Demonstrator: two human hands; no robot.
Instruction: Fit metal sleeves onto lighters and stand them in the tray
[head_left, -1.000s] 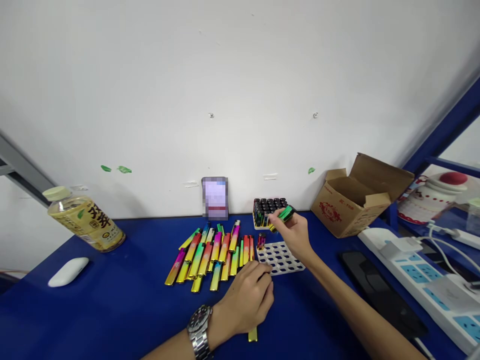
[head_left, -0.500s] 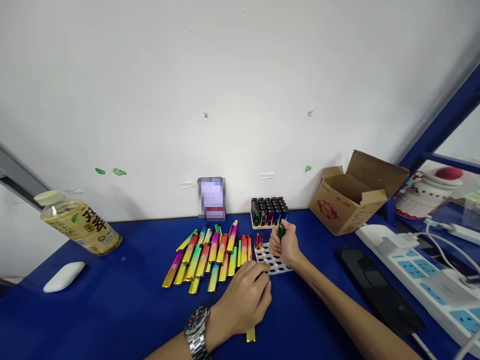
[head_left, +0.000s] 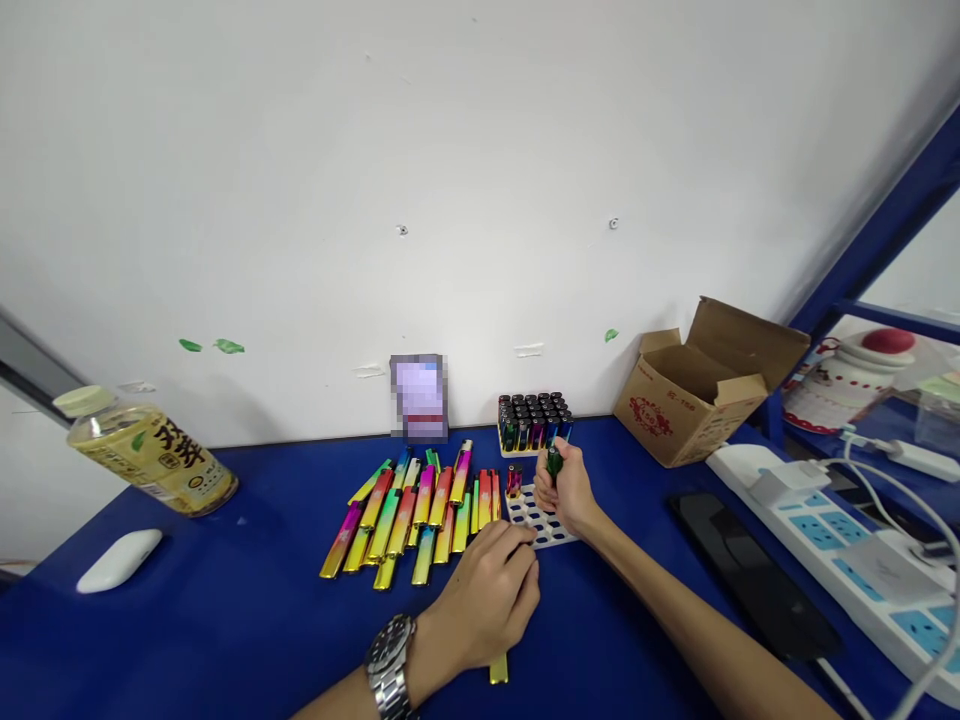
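Observation:
My right hand (head_left: 571, 490) is closed in a fist around a green lighter (head_left: 554, 460), its dark top showing above the fingers. It is over the white perforated tray (head_left: 546, 541). One purple-red lighter (head_left: 514, 481) stands upright in the tray's far left corner. My left hand (head_left: 491, 590), a watch on its wrist, curls at the tray's near left edge. From beneath its palm pokes the gold end of a lighter (head_left: 499, 668); the rest is hidden. Left of the tray lies a pile of shiny rainbow-coloured lighters (head_left: 424, 497).
Behind the tray, a second rack of upright lighters (head_left: 534, 425) stands by the wall. An open cardboard box (head_left: 667, 410), a black phone (head_left: 750, 570) and a power strip (head_left: 817, 545) are to the right. A drink bottle (head_left: 154, 455) and white case (head_left: 120, 560) are left.
The whole view has shifted slightly. Both hands keep nearly the same pose, and the green lighter stays in my right fist, tilted a little differently.

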